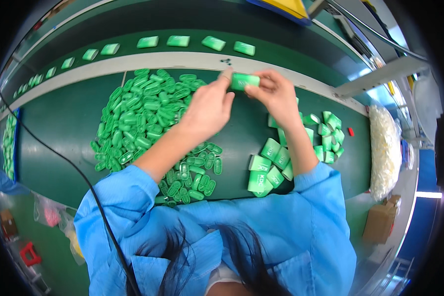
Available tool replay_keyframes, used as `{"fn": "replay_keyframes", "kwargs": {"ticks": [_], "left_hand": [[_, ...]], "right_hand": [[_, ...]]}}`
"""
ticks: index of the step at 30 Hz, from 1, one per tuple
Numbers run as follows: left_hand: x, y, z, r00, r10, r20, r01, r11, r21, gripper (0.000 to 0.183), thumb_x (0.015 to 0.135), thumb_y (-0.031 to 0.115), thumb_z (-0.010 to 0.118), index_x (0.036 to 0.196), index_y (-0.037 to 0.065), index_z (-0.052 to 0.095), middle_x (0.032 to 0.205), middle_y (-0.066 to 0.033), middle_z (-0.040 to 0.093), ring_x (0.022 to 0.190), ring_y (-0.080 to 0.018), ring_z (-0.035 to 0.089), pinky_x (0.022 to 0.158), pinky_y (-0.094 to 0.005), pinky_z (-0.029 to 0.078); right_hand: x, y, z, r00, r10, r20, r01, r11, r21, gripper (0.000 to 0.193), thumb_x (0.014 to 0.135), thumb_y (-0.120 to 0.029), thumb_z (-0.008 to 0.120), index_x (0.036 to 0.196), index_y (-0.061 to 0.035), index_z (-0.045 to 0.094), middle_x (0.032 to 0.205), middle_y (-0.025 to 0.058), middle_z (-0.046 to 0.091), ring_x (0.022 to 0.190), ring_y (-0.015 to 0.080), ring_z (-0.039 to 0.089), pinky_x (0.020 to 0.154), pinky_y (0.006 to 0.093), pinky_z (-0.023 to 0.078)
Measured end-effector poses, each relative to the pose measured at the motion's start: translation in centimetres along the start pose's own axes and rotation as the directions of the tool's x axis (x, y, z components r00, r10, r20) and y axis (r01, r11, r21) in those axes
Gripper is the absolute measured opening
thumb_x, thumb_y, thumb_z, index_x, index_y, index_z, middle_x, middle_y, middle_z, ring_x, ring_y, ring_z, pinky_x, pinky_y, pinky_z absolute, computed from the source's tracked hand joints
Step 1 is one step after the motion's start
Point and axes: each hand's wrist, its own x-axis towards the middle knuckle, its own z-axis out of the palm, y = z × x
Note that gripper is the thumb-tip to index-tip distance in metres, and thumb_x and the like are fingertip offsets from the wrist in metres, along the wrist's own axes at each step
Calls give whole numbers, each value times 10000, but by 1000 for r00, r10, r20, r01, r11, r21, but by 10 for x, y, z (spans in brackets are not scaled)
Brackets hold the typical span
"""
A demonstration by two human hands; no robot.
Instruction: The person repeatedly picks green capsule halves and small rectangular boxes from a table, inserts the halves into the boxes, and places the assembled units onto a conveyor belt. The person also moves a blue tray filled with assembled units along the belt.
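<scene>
My right hand [277,96] pinches a small green-and-white carton [245,82] by its right end, above the far side of the green work surface. At its left end is my left hand [208,107], with index finger stretched out and thumb apart. I cannot tell whether that finger touches the carton. A large heap of glossy green oval plastic cases [143,111] lies left of and under my left forearm. Several green-and-white cartons [281,158] are piled around my right forearm, with another group [332,135] further right.
Beyond a white rail [182,59], a row of similar cartons lies on a green belt [197,50]. Tiny dark pieces [225,61] rest on the rail. A filled clear bag [384,153] stands at the right end, a blue-edged tray [11,143] at the left. A black cable [54,153] crosses the left side.
</scene>
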Motion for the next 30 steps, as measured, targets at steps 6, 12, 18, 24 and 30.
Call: {"fn": "replay_keyframes", "kwargs": {"ticks": [6,12,18,24,30], "left_hand": [[9,-11,-30,987,157,18,-149,893,425,455,805,96,584,1237,7,471,1250,-222,485,1192,-409,421,995,-460,352],[1,-38,-31,990,142,11,-119,780,614,277,812,29,507,1069,-18,599,1173,-203,547,1097,-384,504,933,-450,404],[5,-40,-34,999,49,2,-43,843,537,248,780,17,546,1012,-24,621,1031,-173,598,944,-346,577,819,-414,476],[16,-31,-21,1000,-12,-11,16,909,416,252,753,62,612,998,9,644,972,-175,591,949,-345,575,826,-425,479],[18,-34,-18,993,81,-86,-45,930,364,221,753,88,637,966,37,663,972,-169,586,902,-341,581,816,-419,477]], "right_hand": [[90,29,-65,962,118,-245,-158,977,-146,344,770,-91,686,1057,44,552,853,73,642,734,127,614,703,235,484],[63,25,-83,935,-146,-322,23,933,-358,412,741,-150,695,1109,0,586,1008,95,646,726,150,642,716,263,502],[-107,-31,-40,802,-349,484,564,710,-422,361,741,-234,707,1042,-55,620,1150,119,572,1049,309,538,904,414,420],[-148,0,-10,722,-327,610,675,525,-518,474,719,-308,709,1128,-112,571,1244,100,500,1155,304,454,952,441,379],[-83,15,13,818,-441,369,559,459,-690,496,729,-280,711,1152,-76,551,1220,112,511,1132,332,457,954,420,387]]}}
